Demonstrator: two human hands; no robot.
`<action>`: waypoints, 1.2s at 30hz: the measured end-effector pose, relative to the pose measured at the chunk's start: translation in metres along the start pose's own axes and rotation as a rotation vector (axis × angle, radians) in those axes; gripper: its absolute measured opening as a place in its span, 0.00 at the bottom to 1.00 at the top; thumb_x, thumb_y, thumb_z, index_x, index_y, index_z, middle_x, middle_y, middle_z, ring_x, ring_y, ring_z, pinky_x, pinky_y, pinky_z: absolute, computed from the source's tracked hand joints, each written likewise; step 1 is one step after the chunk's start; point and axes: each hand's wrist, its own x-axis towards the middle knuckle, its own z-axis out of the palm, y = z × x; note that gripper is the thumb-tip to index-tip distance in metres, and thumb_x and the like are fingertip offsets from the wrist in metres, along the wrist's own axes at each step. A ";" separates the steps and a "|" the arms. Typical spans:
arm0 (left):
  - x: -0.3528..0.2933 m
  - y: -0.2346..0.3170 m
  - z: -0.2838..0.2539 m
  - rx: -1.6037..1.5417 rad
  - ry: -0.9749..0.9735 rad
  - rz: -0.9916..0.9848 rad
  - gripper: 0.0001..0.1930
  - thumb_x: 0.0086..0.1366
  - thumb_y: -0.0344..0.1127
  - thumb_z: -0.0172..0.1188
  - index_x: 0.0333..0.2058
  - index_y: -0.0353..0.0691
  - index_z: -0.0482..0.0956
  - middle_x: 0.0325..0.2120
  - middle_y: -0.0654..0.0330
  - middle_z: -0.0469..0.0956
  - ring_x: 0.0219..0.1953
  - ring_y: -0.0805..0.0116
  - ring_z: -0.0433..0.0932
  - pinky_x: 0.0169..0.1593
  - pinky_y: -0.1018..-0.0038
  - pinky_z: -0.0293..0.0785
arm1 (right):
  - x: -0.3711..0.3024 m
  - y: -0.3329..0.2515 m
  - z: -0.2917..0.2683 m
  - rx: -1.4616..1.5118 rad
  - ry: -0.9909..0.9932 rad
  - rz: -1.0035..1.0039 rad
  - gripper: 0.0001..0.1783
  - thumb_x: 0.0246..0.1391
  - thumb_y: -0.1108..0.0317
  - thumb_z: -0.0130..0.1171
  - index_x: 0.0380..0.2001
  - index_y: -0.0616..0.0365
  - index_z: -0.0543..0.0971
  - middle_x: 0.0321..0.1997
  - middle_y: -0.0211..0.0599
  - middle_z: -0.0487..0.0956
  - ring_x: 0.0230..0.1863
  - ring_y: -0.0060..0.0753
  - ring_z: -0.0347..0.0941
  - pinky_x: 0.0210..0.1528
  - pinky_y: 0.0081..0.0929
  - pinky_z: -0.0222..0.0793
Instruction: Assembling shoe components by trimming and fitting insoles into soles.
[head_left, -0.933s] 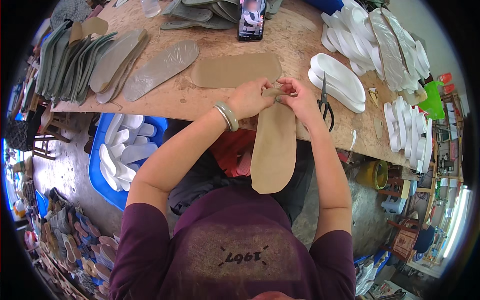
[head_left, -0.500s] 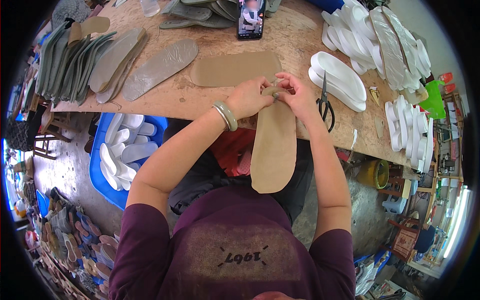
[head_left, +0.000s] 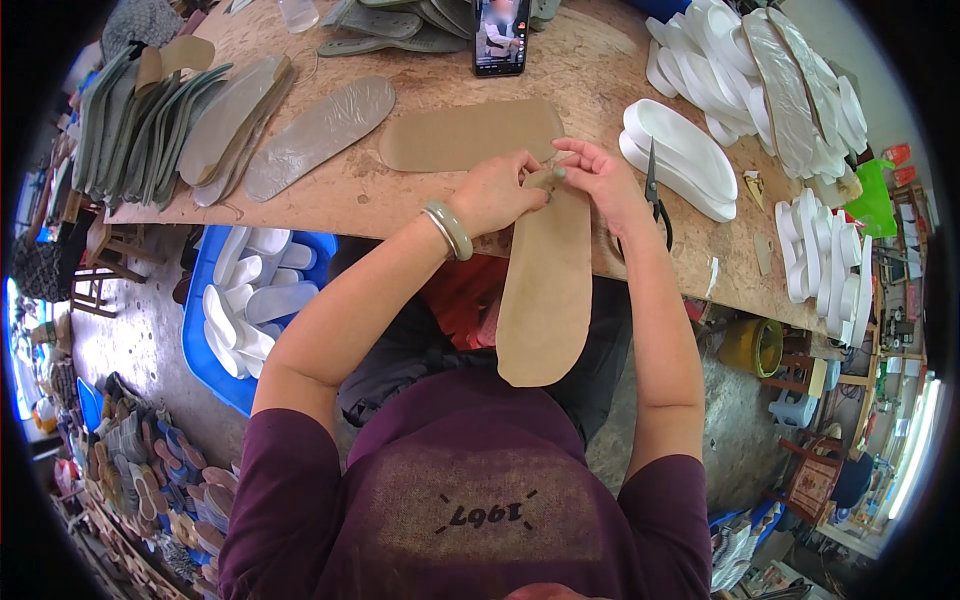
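A long tan insole (head_left: 546, 290) hangs over the table's near edge above my lap, its far end between my two hands. My left hand (head_left: 505, 190), below a pale bangle, pinches that end with thumb and fingers. At the same end my right hand (head_left: 600, 180) is closed, thumb against index finger, with some fingers raised; the small bit between them is hard to make out. Just beyond lies another tan insole (head_left: 470, 135), flat on the table. Black scissors (head_left: 655, 195) rest right of my right hand, partly hidden by it.
White shoe soles (head_left: 678, 160) lie at right, with more piled behind. Grey insoles (head_left: 140, 130) stand stacked at left beside a plastic-wrapped insole (head_left: 320, 138). A phone (head_left: 501, 38) stands at the back. A blue bin (head_left: 205, 345) of white soles sits below the table's left side.
My right hand has shifted slightly, its fingers pulling a little up and away from the insole's far end. The insole's near end has swung slightly left.
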 end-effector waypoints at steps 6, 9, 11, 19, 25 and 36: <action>-0.001 0.001 0.000 -0.011 0.024 -0.012 0.21 0.57 0.37 0.66 0.46 0.32 0.76 0.34 0.54 0.82 0.36 0.67 0.81 0.42 0.71 0.76 | -0.002 -0.006 0.009 -0.462 0.041 -0.094 0.25 0.51 0.80 0.62 0.55 0.58 0.77 0.39 0.29 0.81 0.40 0.20 0.76 0.45 0.21 0.73; 0.000 0.002 0.001 -0.001 0.032 0.035 0.21 0.56 0.38 0.67 0.46 0.33 0.77 0.32 0.55 0.81 0.35 0.67 0.80 0.41 0.70 0.76 | 0.000 -0.005 0.000 -0.360 0.021 -0.124 0.26 0.50 0.81 0.61 0.54 0.57 0.77 0.38 0.29 0.81 0.40 0.21 0.76 0.44 0.22 0.74; 0.000 0.005 0.000 0.016 0.030 0.019 0.22 0.55 0.39 0.67 0.46 0.33 0.77 0.31 0.55 0.81 0.35 0.66 0.80 0.40 0.69 0.76 | 0.004 -0.006 -0.005 -0.342 -0.017 -0.113 0.25 0.51 0.79 0.61 0.54 0.55 0.78 0.36 0.29 0.82 0.38 0.21 0.77 0.43 0.22 0.74; -0.002 -0.002 0.002 0.030 0.074 0.029 0.20 0.54 0.40 0.67 0.43 0.36 0.77 0.31 0.52 0.81 0.35 0.59 0.81 0.41 0.66 0.76 | 0.003 -0.037 0.020 -0.882 -0.083 -0.169 0.20 0.52 0.82 0.56 0.50 0.59 0.76 0.29 0.27 0.75 0.31 0.21 0.71 0.37 0.22 0.68; -0.017 0.006 -0.010 0.021 0.219 0.156 0.22 0.55 0.39 0.67 0.47 0.35 0.76 0.43 0.45 0.80 0.46 0.50 0.80 0.50 0.62 0.75 | -0.011 -0.042 0.036 -0.914 0.001 -0.547 0.16 0.53 0.81 0.57 0.45 0.59 0.78 0.30 0.35 0.76 0.32 0.30 0.73 0.38 0.26 0.70; -0.116 0.047 -0.012 -0.251 0.368 0.195 0.27 0.57 0.32 0.66 0.56 0.44 0.71 0.31 0.50 0.80 0.32 0.57 0.82 0.38 0.68 0.78 | -0.128 -0.059 0.078 -0.045 0.107 -0.346 0.09 0.64 0.66 0.59 0.39 0.62 0.81 0.29 0.34 0.81 0.27 0.24 0.76 0.26 0.18 0.68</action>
